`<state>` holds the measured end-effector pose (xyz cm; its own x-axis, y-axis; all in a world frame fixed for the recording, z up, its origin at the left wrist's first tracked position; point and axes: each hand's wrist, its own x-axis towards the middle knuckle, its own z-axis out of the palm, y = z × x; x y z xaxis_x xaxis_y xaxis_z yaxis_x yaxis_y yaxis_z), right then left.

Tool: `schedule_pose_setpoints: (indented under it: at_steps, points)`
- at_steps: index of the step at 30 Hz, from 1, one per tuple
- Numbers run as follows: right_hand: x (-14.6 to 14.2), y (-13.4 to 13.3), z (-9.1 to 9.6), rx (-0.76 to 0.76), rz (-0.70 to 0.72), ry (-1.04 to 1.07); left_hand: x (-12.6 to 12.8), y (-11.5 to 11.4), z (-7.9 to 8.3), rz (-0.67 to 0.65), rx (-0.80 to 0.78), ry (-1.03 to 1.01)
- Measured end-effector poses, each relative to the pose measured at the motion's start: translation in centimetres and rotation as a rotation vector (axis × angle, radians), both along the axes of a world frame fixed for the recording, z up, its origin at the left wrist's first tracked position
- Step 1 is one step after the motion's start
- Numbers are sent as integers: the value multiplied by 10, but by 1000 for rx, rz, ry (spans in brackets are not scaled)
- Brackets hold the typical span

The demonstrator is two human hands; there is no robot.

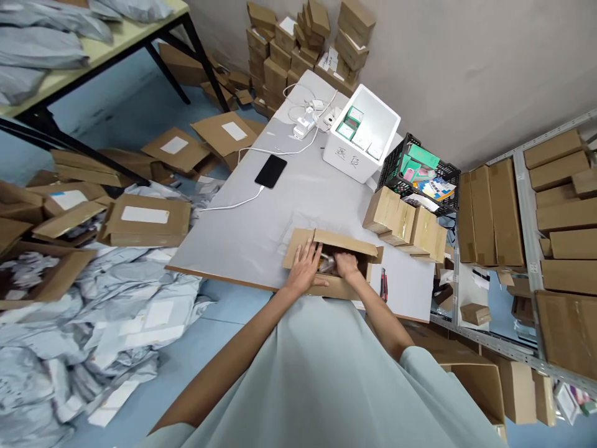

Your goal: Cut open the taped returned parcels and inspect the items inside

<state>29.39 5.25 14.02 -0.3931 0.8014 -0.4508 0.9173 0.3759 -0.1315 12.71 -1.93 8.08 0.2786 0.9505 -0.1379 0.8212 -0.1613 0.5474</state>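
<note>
An opened cardboard box (342,239) stands at the table's front edge, close against my body, with its flaps up. My left hand (304,266) lies over the box's left end, fingers stretched out and pressing on the cardboard. Inside the opening is my right hand (347,265), its fingers curled down and closed. Beside those fingers shows some clear, shiny packing (328,266); what exactly the hand grips is hidden. To the right of the box lies a red and black utility knife (384,285).
The grey table (224,230) also carries a phone (271,171) on a cable, a power strip (305,122), a white foam box (347,155) and several small cartons (405,224). A black crate (396,171) stands behind them. Grey parcel bags (153,317) and opened boxes cover the floor at left.
</note>
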Motion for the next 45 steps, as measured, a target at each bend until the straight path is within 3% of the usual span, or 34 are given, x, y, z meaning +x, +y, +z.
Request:
schedule_pose_setpoints:
  at_steps: [2,5,8,10,12,14,17,19,22,26,31,36,45]
  points:
    - [6,-24,12,-81,-48,-89,-3,-2,-1,-12,1,-47]
    - [22,-62,42,-65,-90,-80,-9,-8,-1,16,10,-179]
    - [47,-91,77,27,-201,51,-15,-16,6,212,17,-396]
    - [65,-103,96,104,-393,272,-15,-19,18,354,20,-603]
    - [79,-107,109,140,-651,579,-13,-16,36,429,-29,-844]
    - [85,-104,115,125,-881,917,-8,-9,59,428,-179,-1040]
    - [78,-92,116,86,-1103,1324,4,4,100,334,-485,-1184]
    - [70,-83,115,91,-1188,1470,14,12,124,288,-626,-1239]
    - [65,-76,109,125,-1187,1550,28,21,147,293,-692,-1267]
    - [86,-77,100,63,-1127,1529,34,27,157,350,-657,-1211]
    - [116,-68,98,115,-1235,1554,25,28,161,325,-684,-1125]
    - [117,-51,99,70,-1178,1566,19,26,162,283,-655,-1029]
    - [121,-33,109,166,-1102,1467,6,20,147,429,-662,-1019]
